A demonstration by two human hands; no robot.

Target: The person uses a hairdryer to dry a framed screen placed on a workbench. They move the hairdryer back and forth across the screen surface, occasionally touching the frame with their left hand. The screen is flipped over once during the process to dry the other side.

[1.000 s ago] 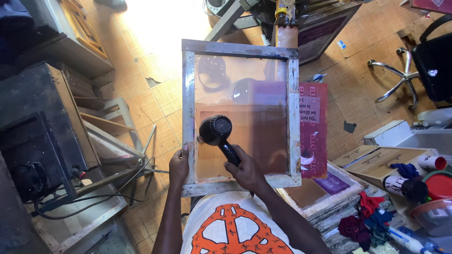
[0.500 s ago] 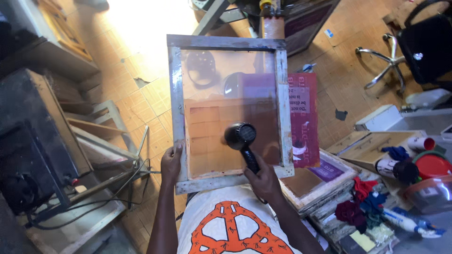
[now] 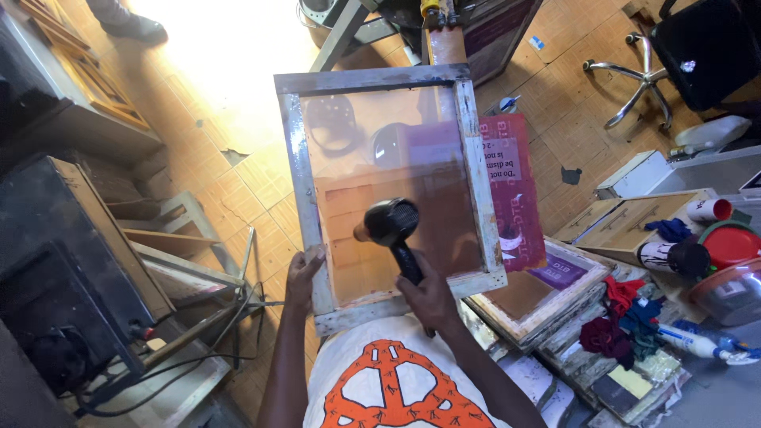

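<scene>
— Since a moment ago the dryer (image 3: 390,222) has slid left and sits lower on the screen (image 3: 388,190), near the middle.

— Who holds it?

— The right hand (image 3: 430,299) is wrapped tight around its black handle, nose pointing at the mesh, likely to blow on it.

— And the screen?

— The left hand (image 3: 300,277) pinches the frame's lower left corner, fingers closed on the wood. It stands tilted up over the lap so the flat side faces the dryer.

— Any signs or packs?

— Right of the screen a pink sheet (image 3: 511,186) with a white patch lies flat. Farther right is a white box (image 3: 634,176), a red lid (image 3: 731,246) and a flat brown box (image 3: 634,218). Below those, a white tube (image 3: 688,341).
</scene>
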